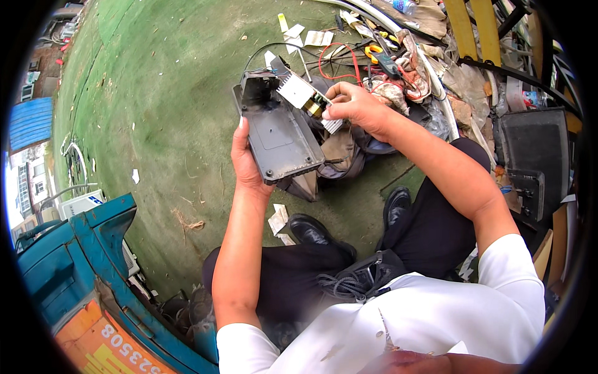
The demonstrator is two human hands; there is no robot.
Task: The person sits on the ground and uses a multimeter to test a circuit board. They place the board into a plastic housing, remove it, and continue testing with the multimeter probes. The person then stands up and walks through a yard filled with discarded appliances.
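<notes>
Casing, black and open-topped (274, 134), gripped along its left side by the left hand (249, 162); thumb laid on the wall, the other fingers hidden beneath. Circuit board with finned heat sinks (298, 92), pinched by thumb and fingers of the right hand (361, 111) over the casing's right side; whether casing and board are touching cannot be told.

Progress, as judged: casing opened, its inner face exposed; board held out of its seat. Whether the board is being withdrawn or fitted cannot be told, so either full separation or seating and closing may be left. Wiring at the casing's far end is too small to trace.

Surroundings: bag, grey and tan (342, 153), below and right of the casing. Clamp meter (387, 65), red lead (357, 65) and stained cloth (391, 93), beyond the casing to the right; snagging is judged likeliest there. Black shoe (311, 232), on the casing's near side. Teal metal body (81, 249), well apart, near-left of the casing. Green floor (156, 112), scattered with scraps, left of the casing; the widest room for moving is judged to be offered there.
</notes>
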